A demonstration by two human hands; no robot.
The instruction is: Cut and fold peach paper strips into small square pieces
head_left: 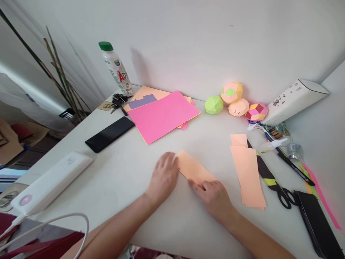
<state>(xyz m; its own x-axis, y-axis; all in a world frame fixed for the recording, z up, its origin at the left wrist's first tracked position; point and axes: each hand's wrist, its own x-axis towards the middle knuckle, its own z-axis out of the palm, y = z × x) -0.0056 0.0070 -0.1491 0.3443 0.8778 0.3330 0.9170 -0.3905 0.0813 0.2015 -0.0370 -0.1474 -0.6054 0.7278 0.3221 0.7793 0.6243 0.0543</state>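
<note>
A narrow strip of peach paper (194, 168) lies flat on the white table (129, 169) in front of me. My left hand (164, 175) rests at the strip's left end, fingers curled down onto its edge. My right hand (214, 196) presses on the strip's lower right part, fingers bent, thumb and forefinger along its near edge. Both hands touch the paper; neither lifts it.
More peach strips (248, 172) lie to the right, beside scissors (272, 180), pens (295, 169) and a dark phone (318, 226). A stack with a pink sheet (163, 115) on top, a black phone (110, 133), keys (118, 100), a bottle (117, 70), paper polyhedra (234, 100) and a white box (293, 99) sit behind. A white device (51, 181) lies left.
</note>
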